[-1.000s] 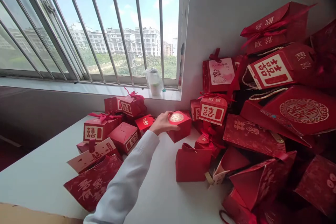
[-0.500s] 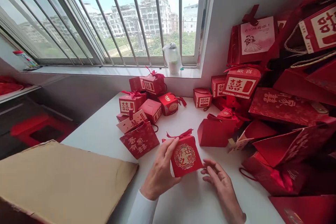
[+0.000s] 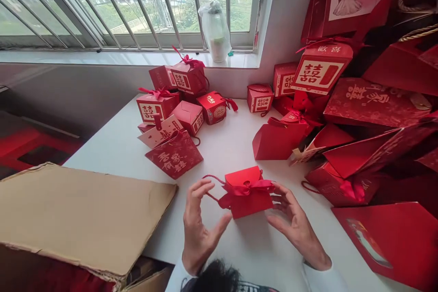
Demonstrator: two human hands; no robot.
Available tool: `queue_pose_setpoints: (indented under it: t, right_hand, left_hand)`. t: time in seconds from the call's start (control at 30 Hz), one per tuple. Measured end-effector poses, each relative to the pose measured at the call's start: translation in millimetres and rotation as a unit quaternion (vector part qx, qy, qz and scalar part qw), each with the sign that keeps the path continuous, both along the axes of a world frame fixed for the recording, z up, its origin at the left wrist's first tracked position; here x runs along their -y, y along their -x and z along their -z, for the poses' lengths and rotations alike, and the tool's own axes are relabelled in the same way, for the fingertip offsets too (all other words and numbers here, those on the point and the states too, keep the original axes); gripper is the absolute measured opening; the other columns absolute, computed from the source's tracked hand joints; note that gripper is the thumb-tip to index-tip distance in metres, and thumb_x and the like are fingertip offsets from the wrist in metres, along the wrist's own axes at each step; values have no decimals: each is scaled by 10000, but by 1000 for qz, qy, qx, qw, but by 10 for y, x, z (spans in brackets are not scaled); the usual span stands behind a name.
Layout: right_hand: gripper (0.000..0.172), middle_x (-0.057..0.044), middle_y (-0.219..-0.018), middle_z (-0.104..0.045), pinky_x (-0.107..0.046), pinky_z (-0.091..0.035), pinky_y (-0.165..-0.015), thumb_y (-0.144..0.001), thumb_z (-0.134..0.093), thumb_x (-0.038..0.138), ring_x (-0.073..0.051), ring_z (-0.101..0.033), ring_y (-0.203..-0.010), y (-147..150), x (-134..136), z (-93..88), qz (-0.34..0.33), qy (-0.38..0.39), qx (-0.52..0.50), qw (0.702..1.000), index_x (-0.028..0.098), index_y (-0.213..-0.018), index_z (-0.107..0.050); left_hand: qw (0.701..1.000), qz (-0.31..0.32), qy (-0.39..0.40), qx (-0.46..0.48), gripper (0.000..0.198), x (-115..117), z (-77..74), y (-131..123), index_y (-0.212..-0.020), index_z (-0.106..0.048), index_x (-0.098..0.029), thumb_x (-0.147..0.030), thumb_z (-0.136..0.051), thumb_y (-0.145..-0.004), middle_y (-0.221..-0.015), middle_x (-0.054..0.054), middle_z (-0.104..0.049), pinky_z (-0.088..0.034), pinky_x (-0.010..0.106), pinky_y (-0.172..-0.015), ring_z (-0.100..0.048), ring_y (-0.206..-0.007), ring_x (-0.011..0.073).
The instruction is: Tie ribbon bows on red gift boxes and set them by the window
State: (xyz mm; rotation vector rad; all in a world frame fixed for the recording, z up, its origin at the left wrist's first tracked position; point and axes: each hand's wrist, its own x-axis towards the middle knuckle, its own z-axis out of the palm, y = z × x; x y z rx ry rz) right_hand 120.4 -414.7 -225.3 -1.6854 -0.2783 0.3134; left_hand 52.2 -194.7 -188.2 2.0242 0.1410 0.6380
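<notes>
A small red gift box (image 3: 246, 194) with a red satin bow sits on the white table (image 3: 226, 155), its flap facing up. A thin red cord loops out from its left side. My left hand (image 3: 200, 223) is at the box's left with fingers spread, its thumb close to the lower corner and the fingertips beside the cord. My right hand (image 3: 296, 226) is at the box's right, with open fingers at the end of the ribbon. Neither hand clearly grips the box.
Several small red boxes (image 3: 173, 96) stand at the table's far left. A heap of red gift bags (image 3: 372, 105) fills the right side. A cardboard box (image 3: 78, 210) juts over the near left edge. Dark hair (image 3: 215, 278) shows at the bottom. A barred window (image 3: 137, 4) lies beyond.
The box has been turned, so its round emblem no longer shows and the flap and bow do. Both hands have opened and eased outward. The view has tilted further down.
</notes>
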Motion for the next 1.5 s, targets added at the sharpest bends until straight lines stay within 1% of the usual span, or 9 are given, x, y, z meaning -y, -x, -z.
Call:
queue_pose_setpoints:
  t: [0.1, 0.43, 0.57, 0.7, 0.87, 1.1, 1.23, 1.37, 1.5]
  right_hand:
    - [636, -118, -1235, -536, -363, -530, -845, -791, -669, 398, -232, -584, -1048, 24, 22, 19, 21, -26, 3, 999, 267, -1350, -395]
    - [458, -108, -1216, -542, -336, -532, -806, -806, -648, 371, -207, -596, -1011, -194, -271, -146, 133, -57, 0, 989, 236, -1212, -484]
    - [438, -94, -1136, -571, -337, -519, -814, -804, -646, 358, -204, -585, -1003, -248, -165, -188, 177, -46, 53, 982, 227, -1195, -500]
    - [247, -54, -998, -621, -329, -485, -785, -834, -612, 340, -179, -580, -870, -294, -57, -326, 156, 77, 152, 973, 236, -1058, -608]
    - [91, -20, -840, -640, -329, -455, -755, -867, -572, 280, -186, -558, -815, -342, -106, -526, 149, 172, 239, 944, 246, -849, -654]
    - [79, 3, -800, -642, -290, -453, -733, -862, -580, 228, -164, -571, -802, -358, -177, -683, 175, 166, 280, 929, 229, -806, -636]
    - [72, 16, -730, -628, -262, -459, -630, -840, -615, 277, -134, -583, -655, -404, -88, -778, 313, 97, 249, 911, 210, -824, -635]
    - [67, 25, -663, -568, -261, -420, -553, -806, -640, 253, -127, -542, -569, -460, 42, -941, 480, -9, 271, 834, 198, -814, -604]
    - [90, 22, -664, -486, -282, -377, -537, -817, -580, 143, -122, -463, -540, -433, 147, -1062, 531, -90, 292, 790, 231, -805, -593]
  left_hand:
    - [995, 38, 50, -76, 518, 40, 2, -82, -1231, -447, -248, -364, -668, -776, -1212, 90, -491, -469, 389, -925, -523, -1109, 242]
    - [981, 129, 90, -115, 34, 194, -69, -633, -847, -606, -198, -208, -576, -833, -1057, 60, -531, -492, 246, -723, -550, -964, 170]
    - [974, 174, 9, -143, 72, 159, -238, -767, -878, -623, -215, -195, -562, -846, -1052, 51, -565, -476, 287, -757, -552, -914, 174]
    - [975, 154, -94, -131, 139, 173, -362, -776, -946, -621, -243, -212, -634, -811, -1103, 43, -565, -461, 331, -828, -491, -1042, 224]
    - [972, 164, -127, -109, 99, 312, -380, -810, -917, -640, -238, -192, -611, -835, -974, 37, -590, -457, 338, -812, -474, -992, 221]
    - [965, 156, -169, -128, 58, 428, -350, -871, -845, -639, -230, -181, -613, -831, -841, 11, -626, -400, 402, -852, -470, -870, 212]
    - [966, 156, -165, -126, 92, 381, -321, -866, -812, -611, -225, -141, -583, -837, -834, -3, -631, -375, 402, -858, -470, -882, 208]
    - [965, 178, -135, -136, 86, 313, -351, -855, -778, -573, -210, -159, -567, -847, -807, 8, -599, -367, 378, -833, -450, -874, 206]
    - [964, 223, -43, -141, 97, 264, -403, -844, -779, -515, -195, -217, -572, -855, -811, 15, -548, -351, 324, -773, -419, -845, 191]
